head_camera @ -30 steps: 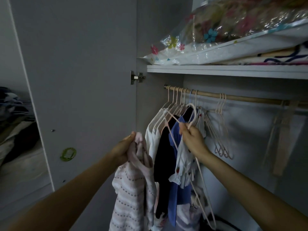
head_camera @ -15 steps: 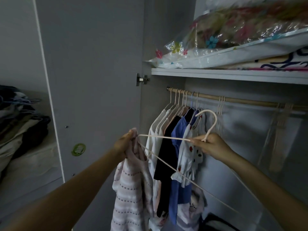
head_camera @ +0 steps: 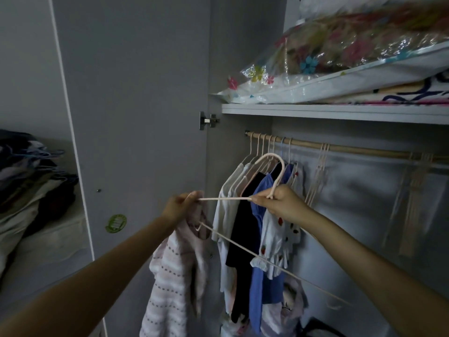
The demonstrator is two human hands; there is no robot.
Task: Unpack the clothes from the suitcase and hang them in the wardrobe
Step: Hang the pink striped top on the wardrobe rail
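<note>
**You hold a pink top and a hanger at the wardrobe**

On the far left, a pile of clothes [head_camera: 26,181] lies on a bed. Next comes the open grey wardrobe door [head_camera: 136,117], with a round green sticker [head_camera: 116,223] low down on it.

Your left hand [head_camera: 178,207] has its fingers curled tight around the neck of a pink striped top [head_camera: 177,276]. The top hangs down from your hand, in front of the door's edge. One end of a pale hanger [head_camera: 272,181] reaches into that same hand.

Your right hand [head_camera: 281,203] pinches the hanger just under its hook. The hook points up, in front of the hung clothes. The hanger's long bottom bar slants down to the right, under your right arm.

Behind your hands, a wooden rail [head_camera: 352,149] runs across the wardrobe. White, black and blue clothes [head_camera: 252,227] hang at its left end. Empty hangers [head_camera: 318,176] hang farther right.

Above the rail, a shelf [head_camera: 340,113] holds a flowery plastic bag [head_camera: 340,57] of bedding.
</note>
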